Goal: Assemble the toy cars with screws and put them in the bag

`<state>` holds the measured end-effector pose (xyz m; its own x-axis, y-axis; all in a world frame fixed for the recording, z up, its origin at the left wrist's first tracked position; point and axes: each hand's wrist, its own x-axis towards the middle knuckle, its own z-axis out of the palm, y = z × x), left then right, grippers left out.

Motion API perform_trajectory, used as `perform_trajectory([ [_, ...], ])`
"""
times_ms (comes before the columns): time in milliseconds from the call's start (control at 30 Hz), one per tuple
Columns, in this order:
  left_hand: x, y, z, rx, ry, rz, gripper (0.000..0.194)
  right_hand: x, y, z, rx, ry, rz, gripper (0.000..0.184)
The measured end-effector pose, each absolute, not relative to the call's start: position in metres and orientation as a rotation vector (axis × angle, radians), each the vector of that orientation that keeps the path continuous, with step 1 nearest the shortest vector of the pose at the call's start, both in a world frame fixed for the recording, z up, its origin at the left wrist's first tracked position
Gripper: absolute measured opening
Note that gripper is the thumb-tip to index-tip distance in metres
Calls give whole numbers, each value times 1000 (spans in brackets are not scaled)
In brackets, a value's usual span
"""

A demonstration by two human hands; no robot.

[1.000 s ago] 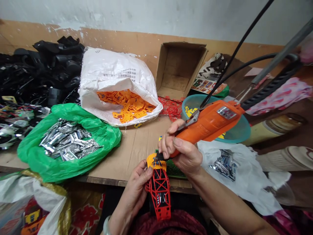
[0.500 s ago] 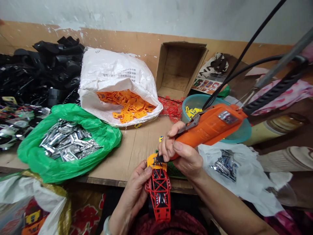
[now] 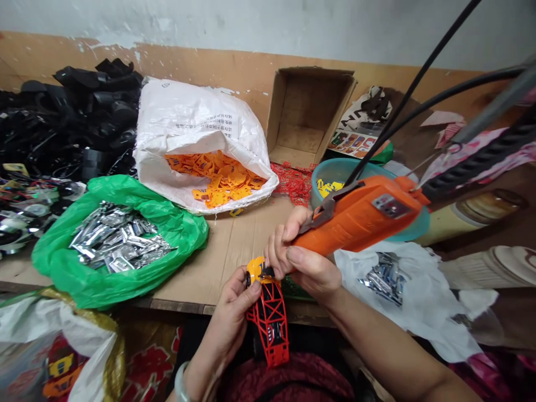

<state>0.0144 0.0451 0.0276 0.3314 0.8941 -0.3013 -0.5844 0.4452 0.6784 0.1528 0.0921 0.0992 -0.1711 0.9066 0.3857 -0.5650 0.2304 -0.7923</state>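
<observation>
The left hand [image 3: 234,312] is closed around a red lattice toy car frame [image 3: 270,314], which it holds up just above the surface edge at six o'clock in the view, its thumb pressing near the front end. A yellow nose piece [image 3: 255,269] sits on that end of the frame and looks already fitted there, though the hands hide part of the join. The right hand [image 3: 312,268] is wrapped narrowly around an orange electric screwdriver [image 3: 360,220], and its dark tip meets the yellow nose piece between the two hands. A black cable [image 3: 419,95] rises from the tool toward one o'clock.

As far as the view shows, this one frame has its yellow piece in place, with the driver at work on it. Plenty of loose parts lie unused around it. At eleven o'clock, a white woven sack [image 3: 196,125] lies open on a cardboard-covered surface [image 3: 234,245], with a heap of orange tags [image 3: 221,181] spilling from its mouth. At nine o'clock, a green plastic bag [image 3: 58,273] holds silver foil packets [image 3: 119,237]. Black plastic parts [image 3: 92,95] are piled at ten o'clock, an open cardboard box [image 3: 304,111] stands at twelve, and a teal basin [image 3: 335,173] with yellow pieces [image 3: 329,187] sits at two. A white bag [image 3: 427,301] with more foil packets [image 3: 385,279] lies at three
</observation>
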Motion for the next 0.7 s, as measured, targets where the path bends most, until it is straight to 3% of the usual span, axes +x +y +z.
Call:
perform_trajectory([
  [467, -29, 58, 17, 290, 738, 1174, 45, 184, 133, 90, -870, -1134, 1037, 32],
  [633, -33, 66, 8, 102, 774, 1229, 41, 188, 113, 76, -1043, -1077, 629, 47],
  [700, -33, 70, 6, 53, 804, 1246, 39, 180, 94, 66, -1126, -1034, 629, 39],
])
